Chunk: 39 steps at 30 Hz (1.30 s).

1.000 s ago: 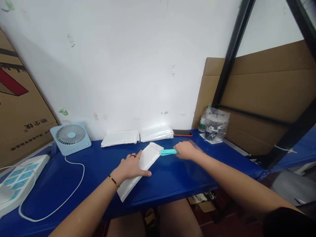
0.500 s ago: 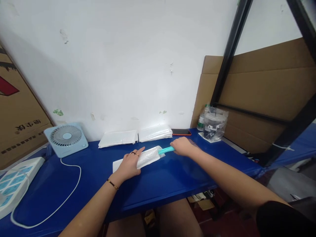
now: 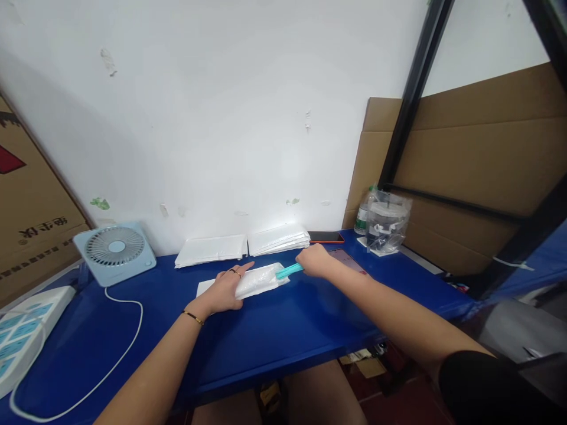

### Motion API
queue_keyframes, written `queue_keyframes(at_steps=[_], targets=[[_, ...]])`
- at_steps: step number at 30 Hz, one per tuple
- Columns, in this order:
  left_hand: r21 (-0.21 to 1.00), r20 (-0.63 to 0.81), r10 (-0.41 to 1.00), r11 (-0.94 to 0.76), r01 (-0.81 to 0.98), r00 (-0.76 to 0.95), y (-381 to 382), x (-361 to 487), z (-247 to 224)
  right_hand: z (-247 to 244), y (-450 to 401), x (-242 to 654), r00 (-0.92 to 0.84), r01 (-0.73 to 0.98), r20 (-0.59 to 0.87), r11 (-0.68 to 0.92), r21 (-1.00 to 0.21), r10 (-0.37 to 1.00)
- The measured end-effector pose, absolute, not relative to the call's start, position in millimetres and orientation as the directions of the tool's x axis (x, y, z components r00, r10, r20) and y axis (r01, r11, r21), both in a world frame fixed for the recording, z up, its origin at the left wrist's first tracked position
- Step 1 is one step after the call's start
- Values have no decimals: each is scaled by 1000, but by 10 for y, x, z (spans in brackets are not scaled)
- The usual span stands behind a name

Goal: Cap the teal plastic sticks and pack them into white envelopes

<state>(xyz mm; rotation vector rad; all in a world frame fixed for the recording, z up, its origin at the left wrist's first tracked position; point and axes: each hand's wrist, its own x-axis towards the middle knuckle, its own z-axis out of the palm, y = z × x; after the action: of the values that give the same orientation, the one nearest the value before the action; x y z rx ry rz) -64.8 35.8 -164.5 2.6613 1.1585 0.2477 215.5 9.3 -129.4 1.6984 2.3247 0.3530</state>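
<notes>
A slim white padded envelope (image 3: 261, 281) lies on the blue table, its mouth facing right. My left hand (image 3: 224, 289) is closed over its left part, thumb at the near edge and index finger stretched along the far side. A teal strip-like object (image 3: 289, 271) sticks out of the mouth; its exact kind is unclear. My right hand (image 3: 313, 260) is closed in a fist around the strip's right end, which is hidden in the fingers. The strip's left end sits inside the envelope's opening.
Two stacks of white envelopes, a left stack (image 3: 211, 248) and a right stack (image 3: 279, 238), lie by the wall. A phone (image 3: 326, 237), a bottle (image 3: 362, 217) and a bagged clear container (image 3: 387, 224) stand right. Left are a blue fan (image 3: 116, 251) and a power strip (image 3: 31, 336).
Both hands, with the envelope and the teal strip, have shifted slightly left. More of the flat pinkish object behind my right wrist shows now.
</notes>
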Motion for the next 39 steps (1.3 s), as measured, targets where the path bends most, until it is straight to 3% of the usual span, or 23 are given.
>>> queue_keyframes(at_steps=[7,16,18,20,22,23,25,28,31,34,36,39], targets=[[313,62,696,-694,649,715,297,-351,-1670,-1362,147,1818,-407,888,-24,402,225,913],[141,138,763,-646,750,631,264,5,-1781,-1433,195,1729,-480,876,-55,482,19,876],[152,124,776,-631,761,619,278,14,-1789,-1407,174,1848,-495,863,-43,485,-140,868],[173,108,791,-612,772,603,302,-4,-1784,-1394,153,2001,-513,785,3,470,-404,859],[186,98,799,-600,778,593,326,-22,-1774,-1443,137,2105,-465,595,95,390,-702,880],[189,96,802,-597,780,590,334,-22,-1769,-1498,134,2114,-387,470,144,329,-819,911],[182,104,801,-598,781,589,336,0,-1766,-1657,138,2031,-118,240,214,237,-941,970],[155,141,770,-638,754,622,305,62,-1781,-1889,159,1759,50,42,103,101,-994,993],[138,178,717,-696,704,674,264,56,-1799,-1949,168,1606,4,59,119,118,-991,993],[136,179,715,-698,703,675,263,-110,-1791,-1873,138,1736,142,103,197,183,-978,970],[161,143,749,-663,731,647,293,-297,-1780,-1833,84,1895,227,69,179,168,-983,957],[233,64,832,-549,803,550,375,-586,-1804,-1851,-34,2022,192,-49,113,125,-991,975]])
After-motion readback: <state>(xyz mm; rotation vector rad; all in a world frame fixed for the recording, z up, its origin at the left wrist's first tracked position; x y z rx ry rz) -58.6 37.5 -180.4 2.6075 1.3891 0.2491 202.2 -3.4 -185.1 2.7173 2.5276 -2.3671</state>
